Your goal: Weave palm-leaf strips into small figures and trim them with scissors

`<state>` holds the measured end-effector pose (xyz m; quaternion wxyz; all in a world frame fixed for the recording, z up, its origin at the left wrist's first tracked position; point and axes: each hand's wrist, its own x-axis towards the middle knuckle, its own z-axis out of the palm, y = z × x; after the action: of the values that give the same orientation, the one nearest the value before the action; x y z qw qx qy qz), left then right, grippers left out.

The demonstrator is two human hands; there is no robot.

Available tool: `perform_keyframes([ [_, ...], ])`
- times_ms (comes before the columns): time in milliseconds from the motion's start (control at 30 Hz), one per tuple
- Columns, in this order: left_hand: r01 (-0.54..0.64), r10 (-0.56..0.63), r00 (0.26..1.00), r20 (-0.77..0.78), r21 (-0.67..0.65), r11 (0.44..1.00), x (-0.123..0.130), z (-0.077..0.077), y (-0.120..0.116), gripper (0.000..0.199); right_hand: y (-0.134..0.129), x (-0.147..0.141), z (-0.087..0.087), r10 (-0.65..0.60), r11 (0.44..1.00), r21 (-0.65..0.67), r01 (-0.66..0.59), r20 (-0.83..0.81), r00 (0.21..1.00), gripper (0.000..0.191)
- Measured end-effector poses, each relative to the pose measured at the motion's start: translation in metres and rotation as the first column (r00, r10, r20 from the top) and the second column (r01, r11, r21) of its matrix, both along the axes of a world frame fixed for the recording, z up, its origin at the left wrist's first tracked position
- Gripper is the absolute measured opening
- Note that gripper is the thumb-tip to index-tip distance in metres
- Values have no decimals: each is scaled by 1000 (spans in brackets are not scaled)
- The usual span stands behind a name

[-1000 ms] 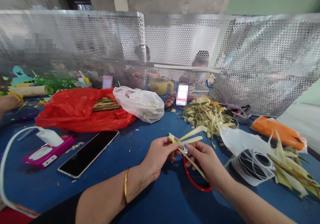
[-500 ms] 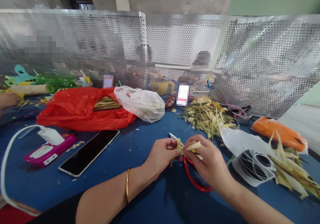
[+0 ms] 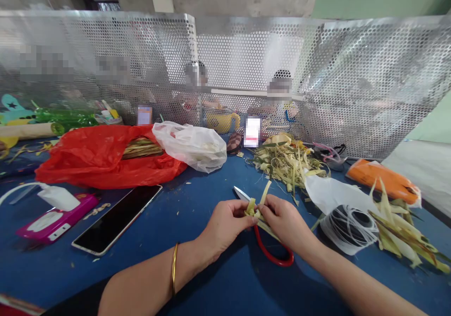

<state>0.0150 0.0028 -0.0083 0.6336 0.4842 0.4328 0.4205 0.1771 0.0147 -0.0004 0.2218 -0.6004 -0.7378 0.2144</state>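
Between my two hands is a pale yellow-green strip of dried leaf (image 3: 265,193), bent into a small loop at the left and with a free end standing up. My left hand (image 3: 227,222) pinches the looped part between thumb and fingers. Close beside it, my right hand (image 3: 283,217) grips the same strip, fingers pressed together. Below both hands lie scissors (image 3: 274,255) with red handles; their pointed blade sticks out past my left fingers, and the middle is hidden by the hands and the strip.
A spool of white cord (image 3: 348,229) and dried leaves (image 3: 405,236) lie to the right. Leaf scraps (image 3: 285,161) are heaped behind. A phone (image 3: 118,219), magenta power strip (image 3: 58,217), red bag (image 3: 84,158) and white bag (image 3: 193,146) lie left. A perforated metal screen (image 3: 246,57) stands behind.
My right hand has turned, and the strip's free end now points upward instead of lying across the fingers. The view has shifted slightly to the right.
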Motion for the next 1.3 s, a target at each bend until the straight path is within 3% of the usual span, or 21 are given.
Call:
perform_keyframes([
  [100, -70, 69, 997, 33, 26, 997, -2, 0, 3, 25, 0, 5, 5, 49, 999, -11, -49, -17, 999, 24],
  [200, -114, 114, 992, 49, -19, 993, -5, 3, 6, 27, -2, 12, 20, 189, 982, 32, -188, -24, 982, 13],
  [300, -72, 83, 991, 101, -107, 992, -7, 2, 8, 26, -4, 18, 36, 344, 939, 16, -344, -82, 935, 17],
  [367, -20, 46, 988, 146, -178, 984, -6, 0, 9, 25, -4, 23, 43, 415, 893, -90, -442, -218, 883, 19],
  [433, 8, 34, 983, 179, -229, 973, -5, -1, 9, 25, -3, 28, 46, 356, 830, -258, -494, -437, 826, 22],
  [533, -39, 80, 983, 162, -242, 969, -5, 2, 8, 27, -1, 30, 44, 118, 752, -414, -514, -682, 722, 28],
  [567, -65, 100, 984, 146, -229, 971, -5, 3, 8, 27, 0, 29, 42, 82, 761, -408, -504, -710, 699, 29],
  [633, -96, 121, 985, 121, -193, 976, -5, 5, 7, 27, 0, 24, 38, 82, 848, -320, -422, -707, 702, 27],
  [700, -96, 116, 987, 111, -169, 981, -6, 4, 7, 29, -1, 17, 34, 75, 951, -174, -257, -677, 733, 26],
  [767, -77, 94, 990, 103, -161, 984, -5, 2, 7, 31, -3, 11, 32, 42, 993, -54, -105, -669, 742, 30],
  [833, -57, 73, 993, 94, -159, 986, -5, 0, 7, 31, -4, 6, 30, 31, 998, -16, -56, -668, 744, 34],
  [933, -56, 69, 994, 80, -152, 987, -4, -2, 8, 28, -4, 5, 29, 33, 990, -82, -111, -641, 767, 35],
  [1067, -68, 78, 995, 61, -154, 986, -4, -1, 8, 21, 0, 8, 22, 81, 968, -172, -181, -469, 879, 32],
  [1300, -67, 77, 996, 53, -165, 984, -4, -6, 9, 17, 2, 10, 13, 215, 966, -82, -244, -265, 940, 26],
])
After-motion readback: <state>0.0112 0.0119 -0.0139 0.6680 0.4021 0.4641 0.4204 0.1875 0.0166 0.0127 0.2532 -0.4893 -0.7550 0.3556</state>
